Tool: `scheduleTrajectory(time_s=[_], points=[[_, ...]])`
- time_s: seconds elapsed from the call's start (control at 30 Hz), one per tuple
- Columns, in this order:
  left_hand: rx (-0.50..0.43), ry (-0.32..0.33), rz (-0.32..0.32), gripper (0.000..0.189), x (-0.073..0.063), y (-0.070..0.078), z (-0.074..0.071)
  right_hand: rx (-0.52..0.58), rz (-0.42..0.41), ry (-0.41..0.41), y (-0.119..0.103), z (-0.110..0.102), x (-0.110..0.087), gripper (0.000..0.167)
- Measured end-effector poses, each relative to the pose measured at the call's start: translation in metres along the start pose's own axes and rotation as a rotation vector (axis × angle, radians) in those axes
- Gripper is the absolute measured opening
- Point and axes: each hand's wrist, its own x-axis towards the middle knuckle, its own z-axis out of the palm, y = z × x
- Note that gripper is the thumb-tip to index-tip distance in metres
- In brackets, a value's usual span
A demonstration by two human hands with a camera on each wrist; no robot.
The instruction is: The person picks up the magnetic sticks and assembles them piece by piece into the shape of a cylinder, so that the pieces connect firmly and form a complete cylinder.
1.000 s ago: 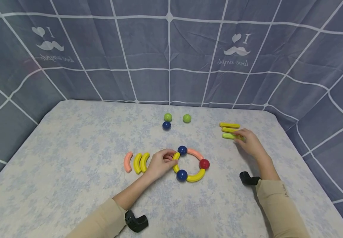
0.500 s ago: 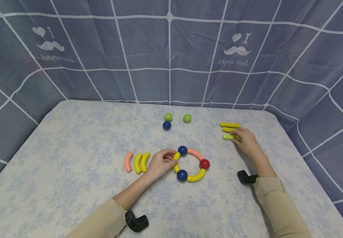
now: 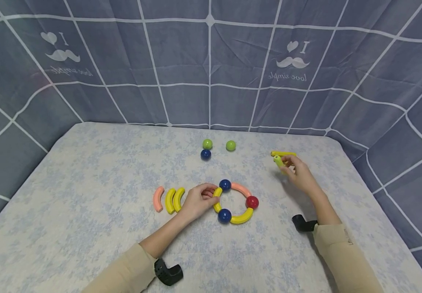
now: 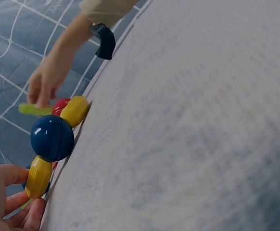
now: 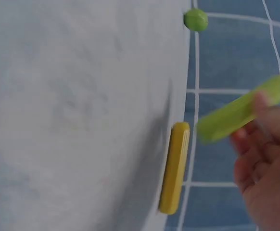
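Note:
My left hand [image 3: 197,201] pinches a yellow curved stick [image 3: 217,206] on the left side of a ring on the table. This ring joins curved sticks with two blue balls [image 3: 224,216] and a red ball [image 3: 252,202]; its other sticks are a salmon curved stick [image 3: 241,188] and another yellow curved stick [image 3: 241,217]. At the right, my right hand [image 3: 301,175] holds a light green straight stick [image 5: 229,116] raised off the table, blurred in the right wrist view. Behind that hand lies a yellow straight stick [image 3: 283,154]; another one seen earlier is mostly hidden.
Left of my left hand lie a salmon curved stick [image 3: 158,199] and two yellow curved sticks [image 3: 169,200]. Towards the back are two green balls [image 3: 230,145] and a loose blue ball [image 3: 205,154]. A grey-blue curtain [image 3: 181,101] hangs behind the table [image 3: 104,175].
My right hand has lifted the light green straight stick from beside the yellow ones and turned it. My left hand has kept its hold on the ring.

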Motion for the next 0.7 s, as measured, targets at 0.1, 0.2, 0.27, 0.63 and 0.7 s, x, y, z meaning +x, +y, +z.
scheduleTrajectory(time_s=[0.1, 0.2, 0.27, 0.63, 0.7], points=[[-0.004, 0.001, 0.0, 0.027, 0.0, 0.0, 0.0, 0.233, -0.016, -0.008, -0.025, 0.001, -0.005, 0.026], [-0.004, 0.002, -0.001, 0.027, 0.0, 0.001, 0.0, 0.415, -0.058, -0.078, -0.046, 0.004, -0.014, 0.027], [-0.006, 0.0, -0.004, 0.027, 0.0, 0.0, -0.001, 0.481, -0.075, -0.132, -0.056, 0.006, -0.021, 0.027], [-0.004, 0.002, 0.001, 0.027, 0.001, 0.0, 0.0, 0.598, -0.173, -0.285, -0.06, 0.017, -0.038, 0.024], [-0.004, 0.002, 0.002, 0.027, 0.0, 0.0, 0.0, 0.585, -0.187, -0.289, -0.061, 0.018, -0.037, 0.023]])
